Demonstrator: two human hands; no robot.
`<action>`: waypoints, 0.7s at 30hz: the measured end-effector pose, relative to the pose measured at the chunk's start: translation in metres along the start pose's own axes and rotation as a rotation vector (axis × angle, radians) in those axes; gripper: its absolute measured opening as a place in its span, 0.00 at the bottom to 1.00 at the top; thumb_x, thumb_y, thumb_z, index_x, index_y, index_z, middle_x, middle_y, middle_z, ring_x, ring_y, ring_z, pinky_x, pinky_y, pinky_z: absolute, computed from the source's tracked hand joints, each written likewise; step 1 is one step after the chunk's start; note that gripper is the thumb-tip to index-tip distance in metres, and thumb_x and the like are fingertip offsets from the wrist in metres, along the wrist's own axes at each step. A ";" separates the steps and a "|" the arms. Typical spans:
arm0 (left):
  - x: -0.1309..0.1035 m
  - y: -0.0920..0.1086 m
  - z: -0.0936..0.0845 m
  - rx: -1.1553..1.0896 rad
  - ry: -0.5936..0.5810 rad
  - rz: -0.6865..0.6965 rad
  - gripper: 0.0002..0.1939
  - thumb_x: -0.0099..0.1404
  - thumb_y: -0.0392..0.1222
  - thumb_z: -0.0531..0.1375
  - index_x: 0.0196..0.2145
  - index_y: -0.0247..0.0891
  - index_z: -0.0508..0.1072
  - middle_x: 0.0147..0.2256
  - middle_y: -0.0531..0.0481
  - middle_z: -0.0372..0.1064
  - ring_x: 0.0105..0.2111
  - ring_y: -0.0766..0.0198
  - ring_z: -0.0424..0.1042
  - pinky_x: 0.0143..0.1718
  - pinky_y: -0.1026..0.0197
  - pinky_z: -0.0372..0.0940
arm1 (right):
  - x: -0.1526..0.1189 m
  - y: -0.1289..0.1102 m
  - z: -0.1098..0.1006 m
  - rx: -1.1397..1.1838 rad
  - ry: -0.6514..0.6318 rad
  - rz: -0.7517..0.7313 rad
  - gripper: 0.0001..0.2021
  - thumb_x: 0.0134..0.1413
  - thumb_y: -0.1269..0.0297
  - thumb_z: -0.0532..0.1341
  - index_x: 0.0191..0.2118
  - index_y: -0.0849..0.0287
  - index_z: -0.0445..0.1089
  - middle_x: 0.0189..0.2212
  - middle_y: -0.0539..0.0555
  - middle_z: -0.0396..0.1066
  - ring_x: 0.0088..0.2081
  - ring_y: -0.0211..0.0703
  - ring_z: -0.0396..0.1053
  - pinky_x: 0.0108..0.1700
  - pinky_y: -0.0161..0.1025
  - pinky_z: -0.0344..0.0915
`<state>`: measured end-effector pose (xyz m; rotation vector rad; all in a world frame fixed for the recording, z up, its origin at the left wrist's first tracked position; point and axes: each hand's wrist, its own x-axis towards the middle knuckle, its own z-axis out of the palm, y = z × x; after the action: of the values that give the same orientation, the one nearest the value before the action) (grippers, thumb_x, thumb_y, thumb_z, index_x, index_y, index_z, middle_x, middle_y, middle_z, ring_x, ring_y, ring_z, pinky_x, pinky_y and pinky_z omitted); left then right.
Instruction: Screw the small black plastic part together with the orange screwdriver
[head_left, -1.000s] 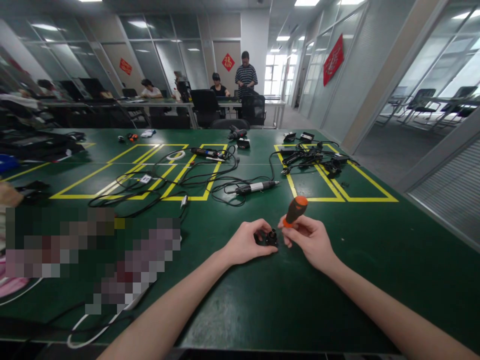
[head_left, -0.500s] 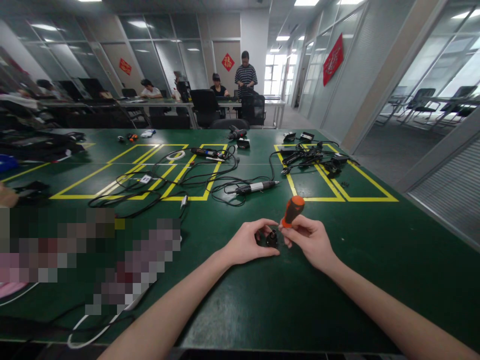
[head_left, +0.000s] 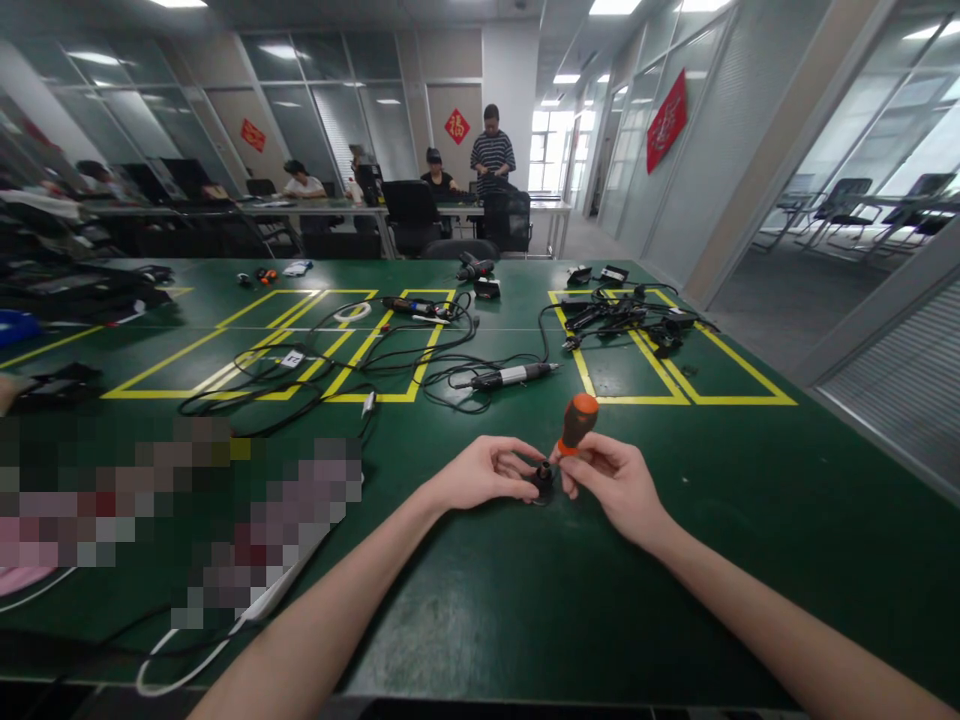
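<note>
A small black part with a round upright top sits on the green table between my hands. My left hand has its fingertips closed against the left side of this part. In my right hand is a screwdriver with an orange and black handle, pinched near the lower end of the handle. The handle leans slightly to the right, with its orange end up. My right fingertips are close to the black part; the screwdriver's tip is hidden behind them.
Beyond my hands lies a black and silver pen-shaped electric screwdriver with its cable. A heap of black parts and cables rests at the right inside yellow tape lines. Cables sprawl on the left, near a white-edged power strip, partly blurred.
My left fingers have closed in from a wide curve to touch the black part. The screwdriver in my right hand has shifted slightly left and tilted over the part.
</note>
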<state>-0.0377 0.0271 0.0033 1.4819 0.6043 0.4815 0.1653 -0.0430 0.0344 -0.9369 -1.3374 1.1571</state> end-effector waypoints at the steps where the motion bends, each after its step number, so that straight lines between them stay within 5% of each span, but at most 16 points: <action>1: 0.000 0.000 0.000 -0.002 -0.004 0.004 0.27 0.54 0.39 0.71 0.51 0.31 0.73 0.36 0.41 0.79 0.32 0.61 0.77 0.37 0.61 0.69 | 0.000 0.000 0.000 0.015 -0.011 -0.004 0.11 0.54 0.56 0.68 0.33 0.59 0.73 0.24 0.50 0.71 0.22 0.37 0.68 0.26 0.37 0.70; 8: -0.001 0.004 0.004 0.115 0.026 0.060 0.27 0.53 0.39 0.69 0.52 0.33 0.73 0.39 0.44 0.76 0.29 0.69 0.72 0.32 0.65 0.67 | 0.000 0.000 0.000 0.014 0.017 0.003 0.12 0.51 0.58 0.71 0.36 0.57 0.70 0.25 0.49 0.73 0.22 0.38 0.69 0.25 0.37 0.69; 17: -0.002 0.001 0.012 0.264 0.117 0.106 0.21 0.52 0.45 0.71 0.40 0.33 0.73 0.26 0.53 0.71 0.26 0.67 0.71 0.29 0.66 0.66 | 0.001 0.001 -0.001 0.036 -0.015 -0.030 0.11 0.57 0.55 0.65 0.35 0.59 0.73 0.28 0.51 0.72 0.22 0.36 0.68 0.25 0.37 0.68; 21: -0.004 0.004 0.014 0.430 0.128 0.141 0.18 0.56 0.44 0.68 0.42 0.34 0.74 0.27 0.54 0.71 0.25 0.69 0.69 0.28 0.67 0.63 | 0.001 0.004 -0.001 0.045 0.041 -0.008 0.13 0.51 0.56 0.70 0.37 0.58 0.71 0.27 0.51 0.74 0.23 0.37 0.69 0.26 0.37 0.69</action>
<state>-0.0315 0.0143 0.0073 1.9213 0.7388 0.5844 0.1663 -0.0414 0.0306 -0.9175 -1.2767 1.1512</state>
